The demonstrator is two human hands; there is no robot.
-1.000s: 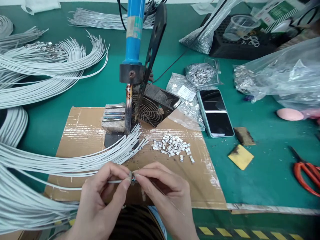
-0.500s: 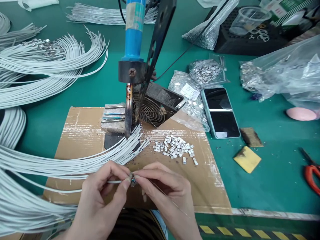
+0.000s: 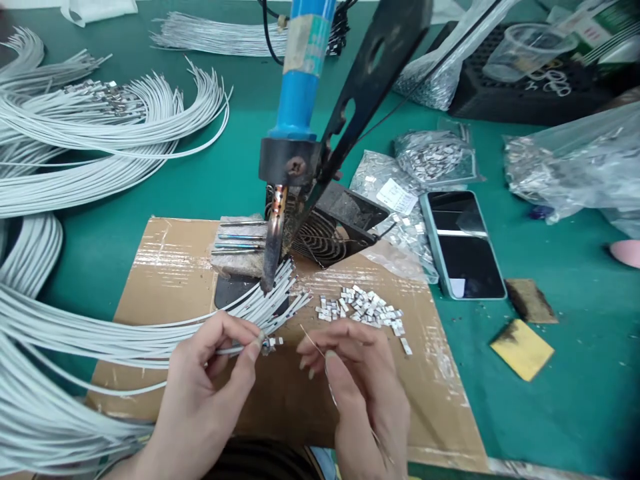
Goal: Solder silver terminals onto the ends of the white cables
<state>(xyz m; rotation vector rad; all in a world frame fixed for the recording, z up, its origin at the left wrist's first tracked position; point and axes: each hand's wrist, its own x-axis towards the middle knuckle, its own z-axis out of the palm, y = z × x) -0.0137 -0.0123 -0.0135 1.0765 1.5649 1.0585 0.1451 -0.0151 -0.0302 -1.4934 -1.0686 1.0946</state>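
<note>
My left hand (image 3: pixel 213 380) pinches the end of a white cable between thumb and forefinger. A small metal connector (image 3: pixel 271 343) pokes out at its fingertips. A thin strand of solder wire (image 3: pixel 315 347) runs through my right hand (image 3: pixel 367 393), held at the thumb, with the other fingers curled loosely. That hand is apart from the connector, to its right. Above the hands, a blue-handled soldering iron (image 3: pixel 299 103) hangs tip down over the stripped ends of a white cable bundle (image 3: pixel 150 337). Loose metal connectors (image 3: pixel 370 307) lie heaped to the right.
Behind the iron are a black fan (image 3: pixel 325 233) and a block with several metal rods (image 3: pixel 235 240). A cardboard sheet (image 3: pixel 170 247) covers the work spot. Rightward lie a phone (image 3: pixel 465 243), a yellow sponge (image 3: pixel 523 350) and bags of connectors (image 3: pixel 433 157). More cables (image 3: pixel 115 137) fill the left.
My right hand has moved right, away from the connector, taking the solder wire with it. My left hand keeps its pinch on the cable. The camera view has shifted slightly.
</note>
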